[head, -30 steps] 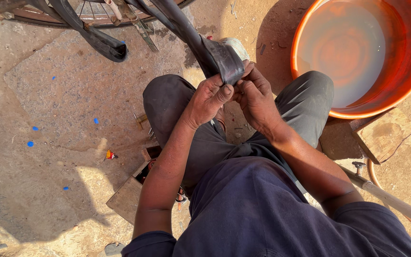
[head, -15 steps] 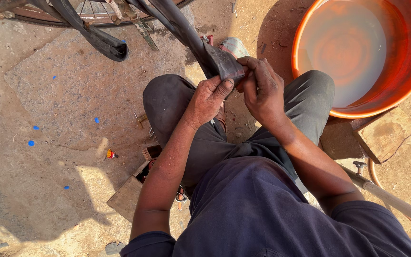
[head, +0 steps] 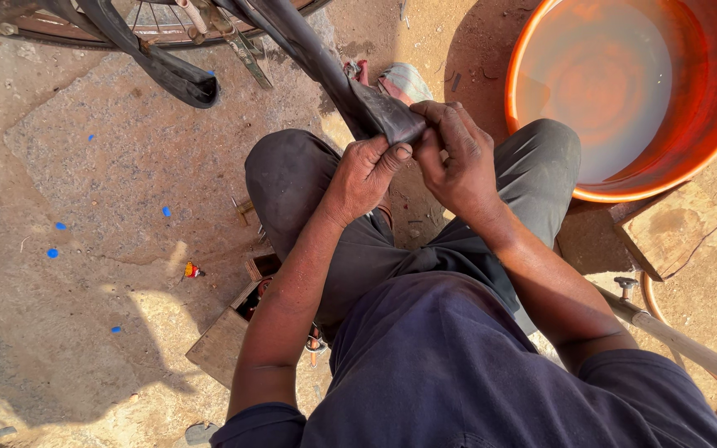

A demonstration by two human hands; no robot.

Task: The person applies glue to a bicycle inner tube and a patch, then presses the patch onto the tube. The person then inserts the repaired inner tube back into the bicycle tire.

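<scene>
Gripping one black inner tube (head: pixel 379 112) | two hands: left hand (head: pixel 363 174), right hand (head: pixel 458 158), fingers clenched | one orange basin (head: pixel 707 124)

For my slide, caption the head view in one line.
Both hands, left and right, pinch a black inner tube beside an orange water basin.

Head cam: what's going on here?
A seated person pinches a fold of a black rubber inner tube between both hands, left hand and right hand, above the knees. The tube runs up to a bicycle wheel lying at the top of the view. An orange basin holding water sits on the dirt ground to the right. A small wooden box lies beside the left leg.
</scene>
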